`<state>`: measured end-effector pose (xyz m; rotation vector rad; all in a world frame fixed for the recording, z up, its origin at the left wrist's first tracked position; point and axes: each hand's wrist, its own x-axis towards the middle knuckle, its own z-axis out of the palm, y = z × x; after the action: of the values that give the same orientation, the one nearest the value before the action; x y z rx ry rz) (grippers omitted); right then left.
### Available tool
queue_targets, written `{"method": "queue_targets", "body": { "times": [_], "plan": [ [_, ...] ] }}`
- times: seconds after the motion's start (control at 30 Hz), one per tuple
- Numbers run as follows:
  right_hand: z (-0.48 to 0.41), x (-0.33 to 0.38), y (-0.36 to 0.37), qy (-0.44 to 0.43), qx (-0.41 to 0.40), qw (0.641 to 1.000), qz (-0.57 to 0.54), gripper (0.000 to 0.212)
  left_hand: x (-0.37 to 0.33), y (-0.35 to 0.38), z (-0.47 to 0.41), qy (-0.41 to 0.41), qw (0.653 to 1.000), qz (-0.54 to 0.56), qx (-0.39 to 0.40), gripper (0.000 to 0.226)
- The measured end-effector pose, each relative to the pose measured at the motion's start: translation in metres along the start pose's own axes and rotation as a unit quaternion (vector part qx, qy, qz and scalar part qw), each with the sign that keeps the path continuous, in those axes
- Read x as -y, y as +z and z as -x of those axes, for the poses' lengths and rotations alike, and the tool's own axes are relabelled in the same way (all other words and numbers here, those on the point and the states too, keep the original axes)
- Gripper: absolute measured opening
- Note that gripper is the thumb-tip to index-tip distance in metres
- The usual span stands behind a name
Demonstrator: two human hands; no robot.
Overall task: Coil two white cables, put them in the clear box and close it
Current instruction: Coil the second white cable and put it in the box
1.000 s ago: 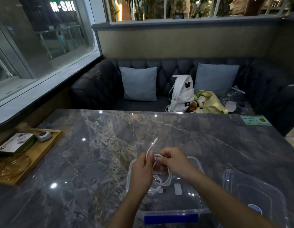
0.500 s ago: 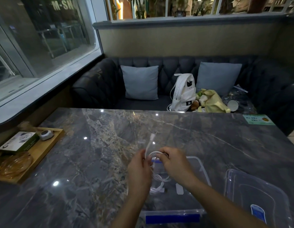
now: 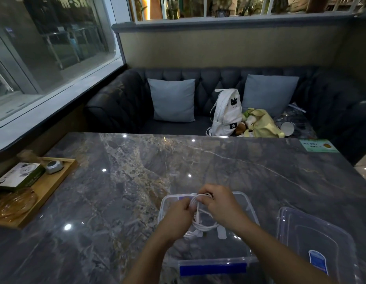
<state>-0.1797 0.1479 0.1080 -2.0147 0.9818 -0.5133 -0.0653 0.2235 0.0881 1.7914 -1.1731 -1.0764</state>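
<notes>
A clear box [image 3: 250,210] with a blue front clip stands open on the marble table, close to me. Over it, both hands hold a coiled white cable [image 3: 206,225]. My left hand [image 3: 177,217] grips the coil's left side, and my right hand [image 3: 219,203] pinches its top loops. More white cable [image 3: 191,234] shows low in the box under the hands; I cannot tell whether it is a second cable. The clear lid [image 3: 313,240] lies upside down to the right of the box.
A wooden tray [image 3: 45,189] at the table's left edge carries a small box, a grey gadget and an amber glass dish. A green card [image 3: 318,145] lies at the far right corner. Behind the table is a dark sofa with cushions and a white backpack [image 3: 226,113].
The cable's free end, which stuck up above my hands, is now tucked down into the coil. Both hands have closed together over the box.
</notes>
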Motion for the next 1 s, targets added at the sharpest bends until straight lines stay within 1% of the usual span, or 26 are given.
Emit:
{"method": "queue_targets", "body": {
  "times": [0.1,0.2,0.23,0.27,0.3,0.33,0.37,0.4,0.43,0.47,0.53,0.63,0.7,0.77,0.83,0.9,1.0],
  "plan": [
    [0.001,-0.003,-0.006,0.022,0.042,0.996,-0.077,0.007,0.003,-0.005,0.006,-0.031,0.985,0.151,0.073,0.031],
    [0.002,-0.005,-0.011,0.043,0.096,0.981,-0.163,0.015,0.009,-0.008,0.008,-0.027,0.96,0.256,0.11,0.027],
    [0.002,-0.005,-0.015,0.039,0.123,0.979,-0.16,0.016,0.011,-0.008,0.009,-0.026,0.95,0.288,0.118,0.026],
    [0.001,-0.006,-0.018,0.028,0.152,0.979,-0.133,0.018,0.012,-0.007,0.009,-0.026,0.941,0.315,0.125,0.026],
    [0.001,-0.006,-0.021,0.012,0.174,0.98,-0.092,0.022,0.014,-0.007,0.009,-0.027,0.932,0.336,0.13,0.027],
    [0.001,-0.007,-0.023,-0.014,0.179,0.983,-0.035,0.028,0.015,-0.006,0.009,-0.03,0.926,0.353,0.133,0.028],
    [0.0,-0.008,-0.023,-0.054,0.163,0.985,0.037,0.032,0.017,-0.005,0.008,-0.031,0.919,0.369,0.133,0.028],
    [0.001,-0.009,-0.022,-0.11,0.126,0.979,0.113,0.033,0.018,-0.005,0.007,-0.033,0.914,0.383,0.133,0.027],
    [0.003,-0.008,-0.021,-0.18,0.087,0.962,0.185,0.03,0.019,-0.005,0.006,-0.035,0.909,0.394,0.134,0.026],
    [0.005,-0.007,-0.021,-0.244,0.061,0.937,0.241,0.026,0.019,-0.005,0.006,-0.036,0.905,0.401,0.136,0.025],
    [0.007,-0.002,-0.022,-0.324,0.045,0.897,0.296,0.018,0.019,-0.006,0.006,-0.038,0.904,0.402,0.14,0.026],
    [0.004,-0.002,-0.024,-0.389,0.012,0.87,0.303,0.003,0.021,-0.007,0.006,-0.034,0.903,0.399,0.159,0.024],
    [0.002,-0.005,-0.023,-0.41,0.003,0.862,0.3,0.006,0.021,-0.008,0.005,-0.038,0.898,0.403,0.172,0.024],
    [0.002,-0.008,-0.022,-0.413,0.004,0.865,0.284,0.007,0.021,-0.01,0.004,-0.043,0.894,0.407,0.181,0.024],
    [0.003,-0.009,-0.022,-0.407,0.0,0.881,0.243,0.003,0.02,-0.011,0.004,-0.05,0.895,0.405,0.18,0.022],
    [0.006,-0.012,-0.021,-0.394,-0.016,0.897,0.201,0.003,0.019,-0.01,0.005,-0.056,0.893,0.407,0.185,0.024],
    [0.011,-0.015,-0.017,-0.35,-0.055,0.926,0.133,0.015,0.013,-0.01,0.004,-0.055,0.883,0.432,0.173,0.026]
  ]
}}
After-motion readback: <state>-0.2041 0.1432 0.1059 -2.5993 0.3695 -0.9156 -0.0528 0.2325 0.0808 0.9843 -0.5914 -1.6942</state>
